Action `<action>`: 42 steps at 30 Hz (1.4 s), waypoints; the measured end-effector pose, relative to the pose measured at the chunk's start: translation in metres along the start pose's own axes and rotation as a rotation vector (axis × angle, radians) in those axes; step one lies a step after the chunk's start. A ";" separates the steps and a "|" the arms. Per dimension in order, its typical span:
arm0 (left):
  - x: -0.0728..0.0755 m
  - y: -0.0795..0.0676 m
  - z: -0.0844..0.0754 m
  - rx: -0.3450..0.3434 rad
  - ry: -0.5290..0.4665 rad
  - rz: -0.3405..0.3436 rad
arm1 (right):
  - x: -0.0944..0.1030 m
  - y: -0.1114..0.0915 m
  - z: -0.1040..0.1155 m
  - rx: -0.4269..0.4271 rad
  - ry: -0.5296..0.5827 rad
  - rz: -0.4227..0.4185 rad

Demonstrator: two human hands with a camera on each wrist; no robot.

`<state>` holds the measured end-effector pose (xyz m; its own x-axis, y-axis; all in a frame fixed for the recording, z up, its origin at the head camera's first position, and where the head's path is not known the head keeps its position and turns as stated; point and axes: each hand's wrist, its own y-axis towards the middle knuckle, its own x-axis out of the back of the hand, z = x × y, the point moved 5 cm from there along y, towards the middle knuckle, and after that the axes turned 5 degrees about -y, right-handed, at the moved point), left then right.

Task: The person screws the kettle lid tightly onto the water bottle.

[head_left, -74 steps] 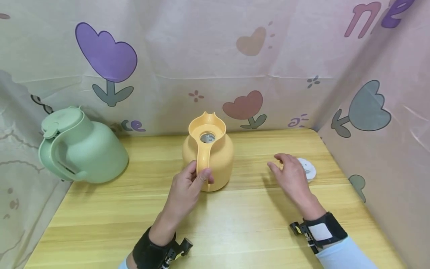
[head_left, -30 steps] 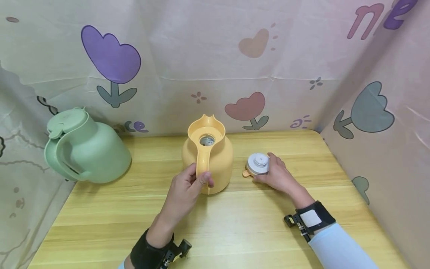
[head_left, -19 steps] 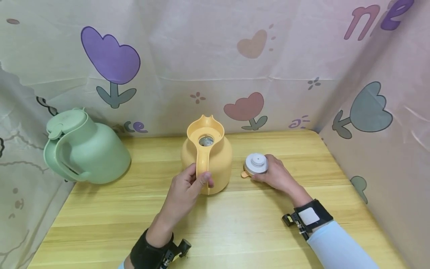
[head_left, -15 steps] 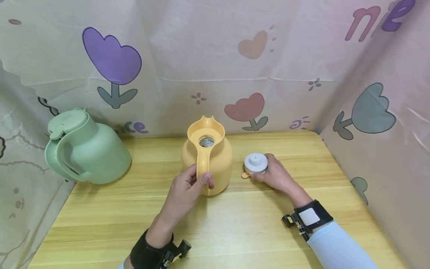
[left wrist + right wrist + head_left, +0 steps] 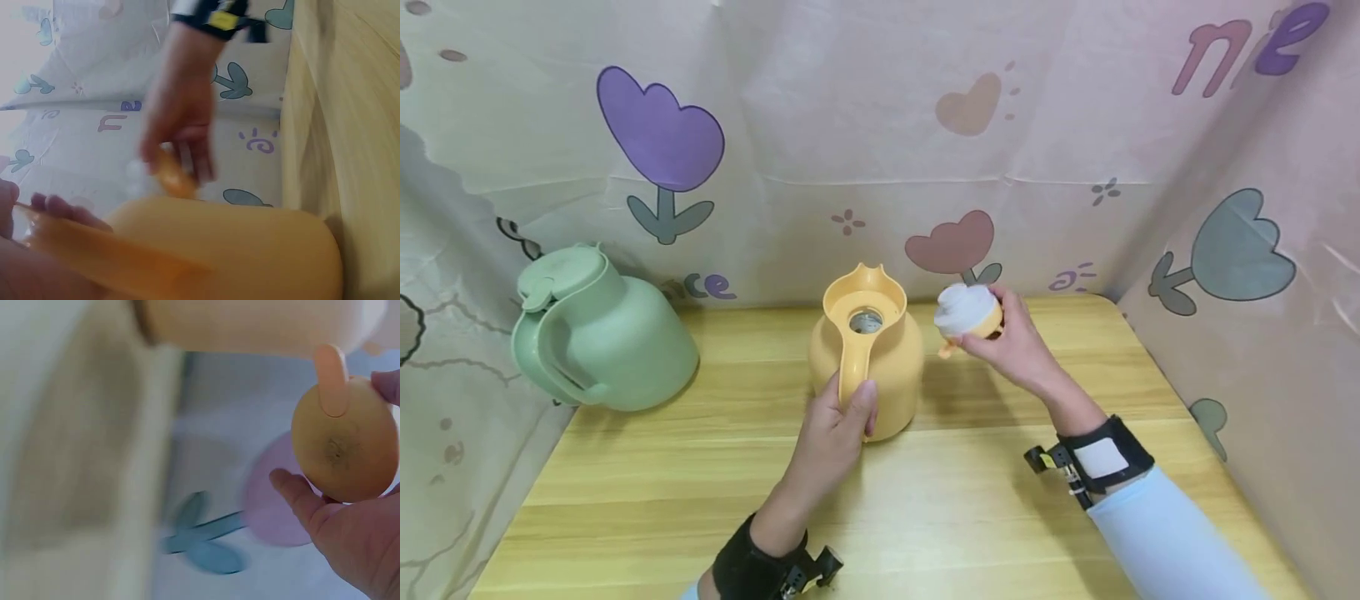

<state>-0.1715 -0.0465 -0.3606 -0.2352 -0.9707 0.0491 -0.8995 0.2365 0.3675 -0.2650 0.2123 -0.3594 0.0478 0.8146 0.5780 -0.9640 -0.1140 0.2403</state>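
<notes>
A yellow vacuum jug (image 5: 895, 375) stands upright on the table with its round mouth uncovered. My left hand (image 5: 831, 433) grips the jug's handle (image 5: 854, 362), thumb on the near side. Off the table, to the right of the jug, my right hand (image 5: 1018, 346) holds the jug's lid (image 5: 966, 310) by its edge between thumb and fingers. The lid's white stopper side faces up and toward the jug. In the right wrist view the lid's yellow top (image 5: 344, 444) shows, with a small tab (image 5: 331, 378) sticking out.
A green vacuum jug (image 5: 625, 342) with its lid on stands at the table's left. A patterned cloth (image 5: 820, 108) hangs behind and along both sides of the wooden table (image 5: 940, 517).
My right hand first reached to the lid on the right and brought it nearer the jug. Since half a second ago it has lifted and tilted the lid. The left hand keeps the handle.
</notes>
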 end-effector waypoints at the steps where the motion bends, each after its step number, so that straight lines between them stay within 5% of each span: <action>1: 0.000 0.000 0.000 -0.003 0.005 -0.012 | 0.005 0.003 0.011 0.015 0.020 0.005; 10: -0.007 0.001 -0.001 -0.077 -0.041 -0.011 | 0.033 0.033 0.109 0.196 0.188 0.041; 16: -0.005 0.000 0.004 -0.051 -0.032 -0.007 | 0.023 0.046 0.151 0.268 0.110 0.163; 26: 0.000 0.001 0.000 -0.092 -0.032 -0.020 | -0.006 0.055 0.161 0.241 -0.038 0.271; 42: 0.003 0.001 0.002 -0.084 -0.051 -0.018 | -0.034 0.044 0.174 0.505 -0.395 0.324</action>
<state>-0.1737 -0.0497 -0.3626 -0.2395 -0.9709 -0.0045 -0.8703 0.2126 0.4442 -0.2635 0.0806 -0.2324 -0.0376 0.4395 0.8974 -0.7117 -0.6422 0.2847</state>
